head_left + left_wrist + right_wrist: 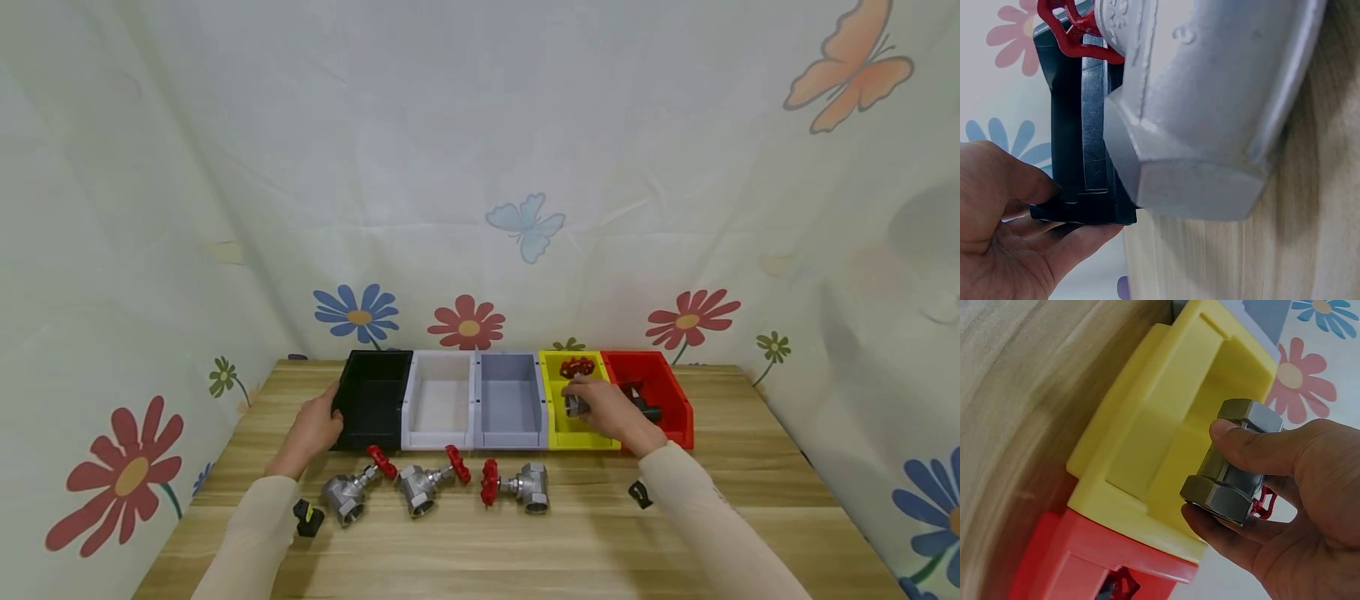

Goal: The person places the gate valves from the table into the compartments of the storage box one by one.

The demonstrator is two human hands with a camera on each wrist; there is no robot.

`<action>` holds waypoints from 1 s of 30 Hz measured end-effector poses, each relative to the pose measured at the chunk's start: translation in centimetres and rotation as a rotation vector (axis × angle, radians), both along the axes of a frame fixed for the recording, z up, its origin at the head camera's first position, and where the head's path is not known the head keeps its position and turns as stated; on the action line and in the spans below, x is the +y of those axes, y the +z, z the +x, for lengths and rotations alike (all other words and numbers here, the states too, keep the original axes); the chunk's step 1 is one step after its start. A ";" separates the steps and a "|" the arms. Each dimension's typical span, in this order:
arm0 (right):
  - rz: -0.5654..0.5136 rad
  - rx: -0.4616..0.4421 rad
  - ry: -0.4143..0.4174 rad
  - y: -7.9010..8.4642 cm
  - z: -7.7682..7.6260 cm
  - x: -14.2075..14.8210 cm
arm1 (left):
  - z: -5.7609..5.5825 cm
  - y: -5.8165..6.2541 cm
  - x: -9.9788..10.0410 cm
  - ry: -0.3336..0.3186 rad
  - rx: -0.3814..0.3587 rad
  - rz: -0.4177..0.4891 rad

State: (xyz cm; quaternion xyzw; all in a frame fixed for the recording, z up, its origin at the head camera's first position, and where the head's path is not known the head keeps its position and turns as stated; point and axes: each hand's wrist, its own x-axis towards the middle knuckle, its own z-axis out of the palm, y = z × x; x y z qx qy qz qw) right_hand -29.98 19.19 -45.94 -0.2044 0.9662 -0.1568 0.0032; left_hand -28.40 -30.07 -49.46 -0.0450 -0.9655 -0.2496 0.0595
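Observation:
My left hand [313,427] grips the side wall of the black bin [1067,150] at the left end of the row, thumb and fingers on either side of its edge. My right hand [613,410] holds a metal gate valve [1219,469] over the yellow bin [1129,456], with the thumb across the silver body. The valve's red handwheel [577,367] points toward the back wall. On the table before the bins lie three more silver valves with red handwheels: a left one [347,498], a middle one [417,492] and a right one [531,488].
Between the black and yellow bins stand a white bin [438,439] and a grey bin [513,439]. The red bin [678,433] at the right end contains a dark part with a red handle [647,407]. Behind the wooden table [465,558] hangs a flowered cloth [420,167].

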 end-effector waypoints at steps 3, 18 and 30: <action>0.000 -0.002 0.008 -0.5 -0.4 -0.1 | -0.1 0.0 0.0 -0.001 0.005 0.000; 0.002 -0.057 -0.037 -2.4 -1.3 -1.2 | -0.1 -0.4 -0.1 -0.004 0.028 -0.007; 0.011 -0.064 -0.041 -3.1 -1.6 -1.6 | -0.2 -0.6 -0.1 -0.006 0.049 -0.005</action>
